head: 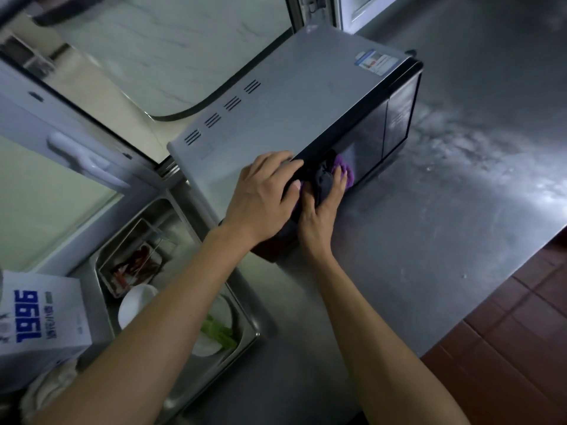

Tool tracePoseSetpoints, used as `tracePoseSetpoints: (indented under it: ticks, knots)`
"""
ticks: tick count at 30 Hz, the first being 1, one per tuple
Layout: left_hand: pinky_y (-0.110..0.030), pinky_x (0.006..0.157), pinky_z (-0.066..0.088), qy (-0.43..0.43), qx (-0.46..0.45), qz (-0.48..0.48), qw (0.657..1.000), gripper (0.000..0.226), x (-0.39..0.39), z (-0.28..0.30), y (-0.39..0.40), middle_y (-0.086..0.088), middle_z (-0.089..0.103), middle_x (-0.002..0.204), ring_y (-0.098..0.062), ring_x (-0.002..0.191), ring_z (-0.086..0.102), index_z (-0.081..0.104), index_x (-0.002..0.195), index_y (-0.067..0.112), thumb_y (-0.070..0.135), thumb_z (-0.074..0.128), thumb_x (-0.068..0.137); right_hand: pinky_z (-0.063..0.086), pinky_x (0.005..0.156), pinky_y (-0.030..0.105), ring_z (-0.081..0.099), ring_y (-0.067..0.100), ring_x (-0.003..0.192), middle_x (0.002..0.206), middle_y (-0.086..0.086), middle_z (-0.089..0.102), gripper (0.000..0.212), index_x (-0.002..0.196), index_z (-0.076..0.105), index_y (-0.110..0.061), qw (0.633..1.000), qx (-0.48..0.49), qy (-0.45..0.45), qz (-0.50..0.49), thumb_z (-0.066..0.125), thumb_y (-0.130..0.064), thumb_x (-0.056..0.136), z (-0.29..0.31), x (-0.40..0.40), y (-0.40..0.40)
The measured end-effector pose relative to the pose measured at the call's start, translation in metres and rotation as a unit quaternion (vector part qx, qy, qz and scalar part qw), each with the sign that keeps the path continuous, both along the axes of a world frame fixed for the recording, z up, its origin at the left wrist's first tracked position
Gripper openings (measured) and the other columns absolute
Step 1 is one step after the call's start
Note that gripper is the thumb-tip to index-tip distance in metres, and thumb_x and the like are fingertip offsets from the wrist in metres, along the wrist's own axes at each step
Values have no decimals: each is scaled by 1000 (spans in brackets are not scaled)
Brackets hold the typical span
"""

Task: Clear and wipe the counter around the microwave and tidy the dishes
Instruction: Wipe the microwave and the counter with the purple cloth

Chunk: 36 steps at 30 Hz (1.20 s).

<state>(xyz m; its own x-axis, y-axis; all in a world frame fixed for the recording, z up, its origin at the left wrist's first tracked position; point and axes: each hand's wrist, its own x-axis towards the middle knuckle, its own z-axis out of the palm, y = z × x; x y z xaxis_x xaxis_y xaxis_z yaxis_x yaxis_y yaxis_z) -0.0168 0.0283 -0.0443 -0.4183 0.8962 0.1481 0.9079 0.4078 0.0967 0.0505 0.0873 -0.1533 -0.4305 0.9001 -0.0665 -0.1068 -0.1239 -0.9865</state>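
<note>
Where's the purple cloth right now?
In the head view, the purple cloth is near centre, pressed against the microwave's dark front door by the right hand, just beside the left hand resting on the microwave's top edge.

Single head view, tilted, looking steeply down, close over microwave (pixel 294 118).
</note>
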Motion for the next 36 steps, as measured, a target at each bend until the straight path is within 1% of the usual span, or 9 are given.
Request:
tracePoseSetpoints:
  ticks: [6, 9, 14, 17, 20, 24, 31, 36]
  knots:
    - [-41, 109, 40, 6, -11, -14, 1000, 45, 10, -1, 57, -3, 49, 146, -18, 136, 41, 54, 140, 15, 34, 39, 101, 15, 124, 47, 4, 6, 152, 166, -6, 4, 68, 157, 14, -28, 1000, -17, -6, 2, 51, -28, 100, 3, 1, 64]
    - [-41, 110, 40, 10, -18, -18, 1000, 45, 16, -3, 87, -5, 48, 146, -20, 136, 41, 54, 139, 16, 35, 40, 101, 17, 124, 48, 6, 8, 152, 166, -6, 5, 70, 157, 13, -29, 1000, -25, -3, 8, 50, -34, 98, 1, 5, 98]
    - [-41, 111, 37, 23, -19, -15, 999, 45, 21, -7, 129, -5, 48, 147, -20, 138, 40, 54, 139, 15, 35, 41, 101, 16, 123, 48, 9, 13, 153, 166, 0, 9, 75, 158, 13, -24, 999, -38, -5, -13, 50, -43, 95, -5, 7, 159]
    - [-40, 109, 38, 30, -7, -16, 999, 44, 22, -9, 143, -4, 49, 146, -20, 137, 41, 54, 139, 14, 32, 44, 100, 12, 124, 47, 5, 14, 153, 167, 2, 7, 75, 158, 14, -21, 998, -52, -14, -20, 50, -44, 95, -10, 5, 194]
    - [-41, 110, 37, 36, 2, -14, 999, 42, 21, -14, 143, -3, 47, 148, -19, 138, 39, 55, 138, 13, 28, 47, 100, 12, 124, 48, 8, 16, 153, 166, 4, 9, 78, 158, 14, -21, 998, -55, -12, -26, 51, -45, 94, -15, 4, 210]
    - [-44, 114, 32, 51, -4, -36, 998, 42, 19, -21, 128, -3, 40, 156, -21, 145, 32, 56, 138, 12, 26, 48, 99, 8, 125, 45, 2, 13, 153, 167, 3, 5, 80, 158, 13, -19, 997, -68, -15, -20, 52, -45, 93, -26, 2, 196]
    - [-44, 115, 31, 71, -12, -37, 997, 41, 16, -22, 83, -5, 35, 158, -22, 147, 29, 57, 137, 12, 24, 52, 98, 13, 124, 46, 8, 13, 152, 167, -2, 7, 81, 158, 11, -26, 992, -120, -21, -6, 53, -49, 93, -42, 0, 130]
    - [-43, 116, 30, 80, -13, -32, 996, 41, 20, -23, 36, -6, 34, 159, -22, 148, 27, 57, 137, 13, 22, 54, 97, 12, 125, 45, 7, 14, 152, 167, -1, 6, 76, 158, 13, -21, 993, -117, -28, 5, 53, -43, 97, -48, 0, 75]
